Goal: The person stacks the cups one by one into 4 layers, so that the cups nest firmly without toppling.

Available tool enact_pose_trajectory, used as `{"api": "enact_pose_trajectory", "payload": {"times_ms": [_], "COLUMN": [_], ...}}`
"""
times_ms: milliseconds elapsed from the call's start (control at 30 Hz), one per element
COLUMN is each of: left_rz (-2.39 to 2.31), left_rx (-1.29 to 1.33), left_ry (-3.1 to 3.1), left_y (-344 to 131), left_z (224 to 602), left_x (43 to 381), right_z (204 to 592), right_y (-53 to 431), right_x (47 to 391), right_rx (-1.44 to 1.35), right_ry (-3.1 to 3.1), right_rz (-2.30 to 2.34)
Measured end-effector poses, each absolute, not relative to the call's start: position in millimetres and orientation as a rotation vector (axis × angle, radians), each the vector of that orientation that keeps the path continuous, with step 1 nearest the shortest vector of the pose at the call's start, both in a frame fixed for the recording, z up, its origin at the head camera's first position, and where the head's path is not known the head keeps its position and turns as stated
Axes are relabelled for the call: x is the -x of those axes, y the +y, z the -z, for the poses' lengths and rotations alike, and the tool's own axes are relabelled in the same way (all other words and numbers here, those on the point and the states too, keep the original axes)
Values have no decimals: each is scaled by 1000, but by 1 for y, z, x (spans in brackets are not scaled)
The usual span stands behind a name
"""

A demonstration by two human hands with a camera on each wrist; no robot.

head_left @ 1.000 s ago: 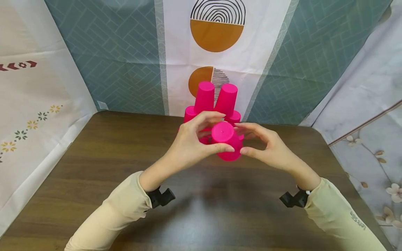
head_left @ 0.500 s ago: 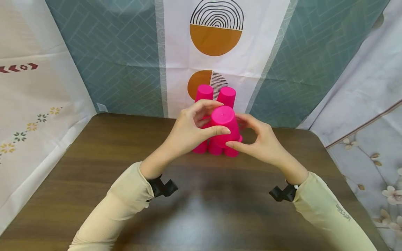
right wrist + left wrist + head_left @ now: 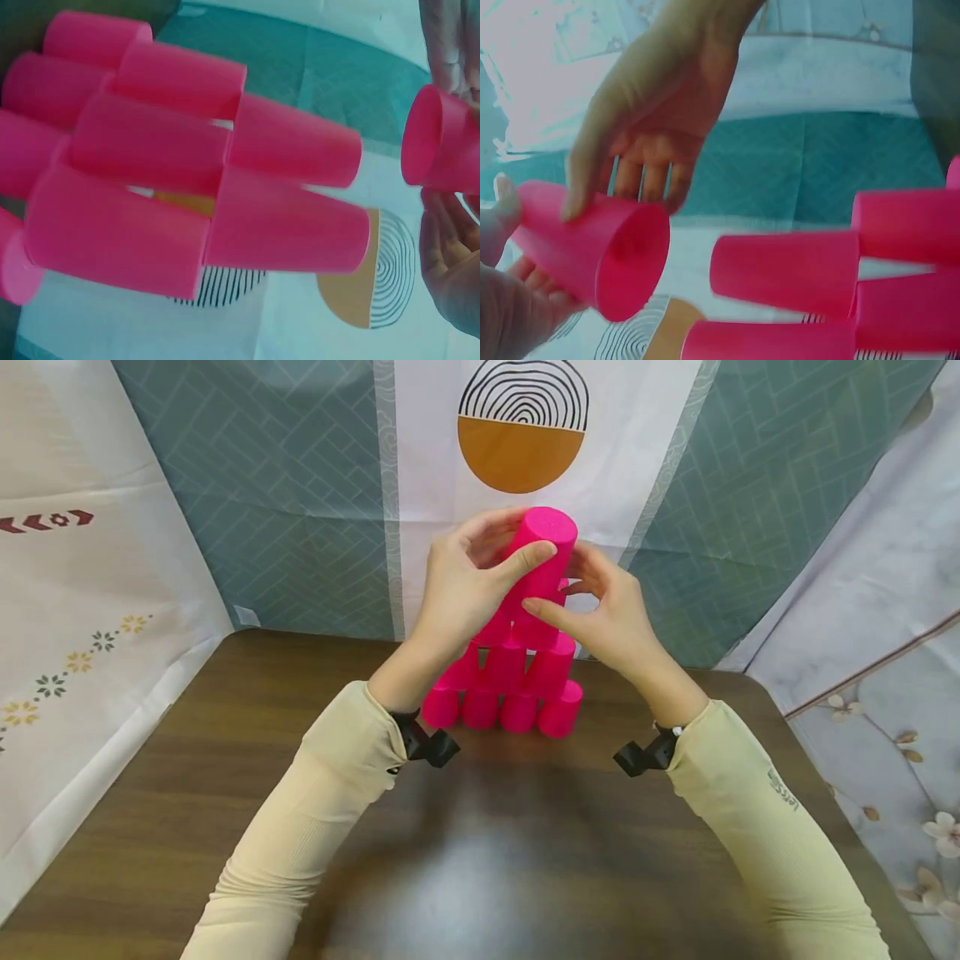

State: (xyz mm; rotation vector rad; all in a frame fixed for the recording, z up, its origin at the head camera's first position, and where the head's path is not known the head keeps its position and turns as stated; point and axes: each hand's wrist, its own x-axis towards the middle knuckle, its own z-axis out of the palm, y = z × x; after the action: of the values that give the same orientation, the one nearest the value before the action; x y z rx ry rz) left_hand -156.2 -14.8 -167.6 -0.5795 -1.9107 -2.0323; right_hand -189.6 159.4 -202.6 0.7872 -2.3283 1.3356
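Over the top of a pyramid of pink cups [image 3: 504, 670], both hands hold one more pink cup [image 3: 542, 564], upside down and slightly tilted. My left hand [image 3: 468, 581] grips its left side, thumb across the front and fingers behind. On the lower right side, my right hand [image 3: 611, 614] holds it between thumb and fingers. The left wrist view shows the held cup's open rim [image 3: 634, 262] apart from the two top-row cups. In the right wrist view those cups, a nearer one [image 3: 289, 221] and another [image 3: 296, 142], stand side by side.
The pyramid stands in rows, upside down, near the back of a brown wooden table [image 3: 480, 843]. A patterned cloth [image 3: 315, 510] hangs right behind it. Light cloths [image 3: 75, 577] line the left and right sides.
Both hands have raised the held cup from in front of the pyramid to above its top row. More of the lower rows now shows beneath the hands.
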Motion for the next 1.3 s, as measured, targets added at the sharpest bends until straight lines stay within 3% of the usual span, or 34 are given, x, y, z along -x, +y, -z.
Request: {"api": "enact_pose_trajectory", "payload": {"times_ms": [200,433,1300], "left_rz": [1941,1747,1658], "left_rx": [706,556,534], "left_ry": [-2044,-2190,-2176], "left_y": [-23,-32,-22], "left_z": [170,182,198], "left_x": [178,218,240], "right_z": [191,183,192], "right_y": [160,153,152], "right_x": [208,226,247], "right_rx": [-730,-655,-535], "right_ry": [-2351,-2437,-2602], "right_rz": [-1255,-1310,-1363]}}
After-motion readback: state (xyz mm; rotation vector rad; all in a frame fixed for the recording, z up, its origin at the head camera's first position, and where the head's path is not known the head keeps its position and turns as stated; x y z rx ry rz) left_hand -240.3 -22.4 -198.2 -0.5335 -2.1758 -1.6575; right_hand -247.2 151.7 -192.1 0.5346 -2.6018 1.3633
